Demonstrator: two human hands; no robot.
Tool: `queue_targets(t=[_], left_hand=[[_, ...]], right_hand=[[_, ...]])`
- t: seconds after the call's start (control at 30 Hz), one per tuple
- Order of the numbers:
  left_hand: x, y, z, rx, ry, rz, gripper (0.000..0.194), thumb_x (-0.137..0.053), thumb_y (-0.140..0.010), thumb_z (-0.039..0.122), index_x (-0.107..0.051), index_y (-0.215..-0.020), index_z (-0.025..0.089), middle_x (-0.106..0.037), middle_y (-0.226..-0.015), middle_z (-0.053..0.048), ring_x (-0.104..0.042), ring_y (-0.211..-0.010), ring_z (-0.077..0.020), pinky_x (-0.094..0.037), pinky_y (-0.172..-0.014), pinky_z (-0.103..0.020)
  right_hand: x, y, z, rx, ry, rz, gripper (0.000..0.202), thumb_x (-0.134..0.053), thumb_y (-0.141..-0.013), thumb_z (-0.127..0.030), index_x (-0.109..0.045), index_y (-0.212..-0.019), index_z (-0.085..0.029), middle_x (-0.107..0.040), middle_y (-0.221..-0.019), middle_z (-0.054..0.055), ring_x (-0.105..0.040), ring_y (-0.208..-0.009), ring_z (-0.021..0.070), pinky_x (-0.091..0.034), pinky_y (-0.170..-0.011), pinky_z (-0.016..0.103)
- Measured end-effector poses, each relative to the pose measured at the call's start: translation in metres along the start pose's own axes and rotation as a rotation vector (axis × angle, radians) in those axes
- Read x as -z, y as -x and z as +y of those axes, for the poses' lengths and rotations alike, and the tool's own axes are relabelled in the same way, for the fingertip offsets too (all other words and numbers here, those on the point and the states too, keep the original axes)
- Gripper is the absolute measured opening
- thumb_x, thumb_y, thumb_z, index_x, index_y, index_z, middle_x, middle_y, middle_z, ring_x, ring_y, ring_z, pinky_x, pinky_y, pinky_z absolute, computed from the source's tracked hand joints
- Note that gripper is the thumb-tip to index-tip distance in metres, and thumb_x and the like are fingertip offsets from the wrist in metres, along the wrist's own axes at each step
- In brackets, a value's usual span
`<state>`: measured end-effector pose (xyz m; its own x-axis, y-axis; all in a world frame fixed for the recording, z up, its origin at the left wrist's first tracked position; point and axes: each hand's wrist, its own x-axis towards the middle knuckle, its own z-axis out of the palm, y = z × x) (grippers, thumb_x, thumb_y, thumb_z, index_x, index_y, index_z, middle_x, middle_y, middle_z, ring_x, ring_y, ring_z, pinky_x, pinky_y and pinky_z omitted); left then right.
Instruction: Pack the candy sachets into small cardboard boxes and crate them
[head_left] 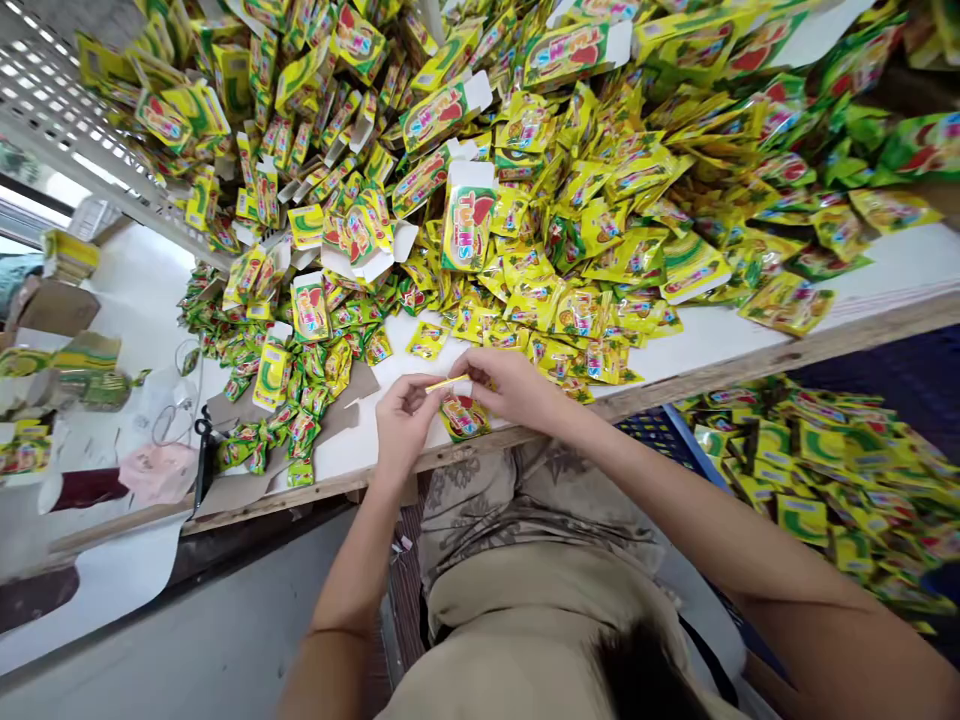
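Note:
Between my two hands, at the table's front edge, is a small yellow-and-green candy box (463, 415) with red print. The fingers of my left hand (405, 418) pinch its upper left end. My right hand (501, 385) grips the upper right end, thumb and fingers closed on the top flap. Just beyond my hands lie yellow candy sachets (534, 300) in a heap. To the left are green wrapped candies (304, 425), and an upright printed carton (469, 215) with a white open flap leans on the pile.
A white perforated crate (97, 150) full of cartons tilts at the back left. Below the table at right, a blue basket (694, 445) holds many yellow cartons. Black scissors or a clamp-like tool (203, 450) and a pink plastic bag (157, 470) lie at left.

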<state>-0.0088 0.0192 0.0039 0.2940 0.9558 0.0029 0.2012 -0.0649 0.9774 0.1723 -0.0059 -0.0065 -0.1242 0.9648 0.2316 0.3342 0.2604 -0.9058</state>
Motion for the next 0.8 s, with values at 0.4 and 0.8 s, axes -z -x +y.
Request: queue_targets(t=[0.4, 0.8], left_hand=[[0.005, 0.000, 0.002, 0.023, 0.089, -0.020, 0.017, -0.078, -0.069, 0.030, -0.073, -0.078, 0.017, -0.075, -0.086, -0.005, -0.070, -0.083, -0.0168, -0.056, -0.080, -0.031], [-0.001, -0.002, 0.005, 0.047, 0.035, 0.023, 0.018, -0.075, -0.072, 0.032, -0.068, -0.076, 0.015, -0.071, -0.072, -0.001, -0.063, -0.064, -0.0103, -0.052, -0.062, -0.022]], right_hand=[[0.005, -0.001, -0.002, -0.169, -0.254, -0.060, 0.017, -0.062, -0.078, -0.030, -0.069, -0.079, -0.016, -0.066, -0.069, 0.002, -0.053, -0.059, 0.0118, -0.040, -0.056, 0.024], [0.006, 0.003, -0.002, -0.218, -0.212, -0.044, 0.014, -0.058, -0.076, -0.023, -0.067, -0.083, -0.015, -0.063, -0.066, 0.001, -0.050, -0.056, 0.0110, -0.038, -0.052, 0.023]])
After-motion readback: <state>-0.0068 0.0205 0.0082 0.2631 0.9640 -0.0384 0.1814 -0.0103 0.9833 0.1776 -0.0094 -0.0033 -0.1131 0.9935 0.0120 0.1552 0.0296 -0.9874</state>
